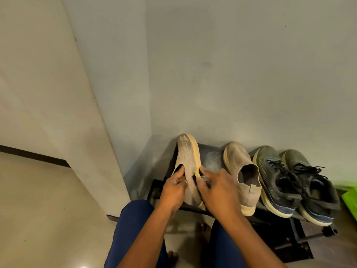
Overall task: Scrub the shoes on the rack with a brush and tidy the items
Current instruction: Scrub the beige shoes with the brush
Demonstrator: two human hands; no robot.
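My left hand grips a beige knit slip-on shoe by its collar and holds it tilted on its side above the left end of the black rack. My right hand holds a small brush with a yellow tip against the shoe's side near the sole. The matching beige shoe stands on the rack just to the right. Beyond it sits a pair of dark grey-green laced sneakers.
The rack stands in a corner against a pale wall. A bright green object pokes in at the right edge. My knees in blue trousers and bare feet are on the tiled floor.
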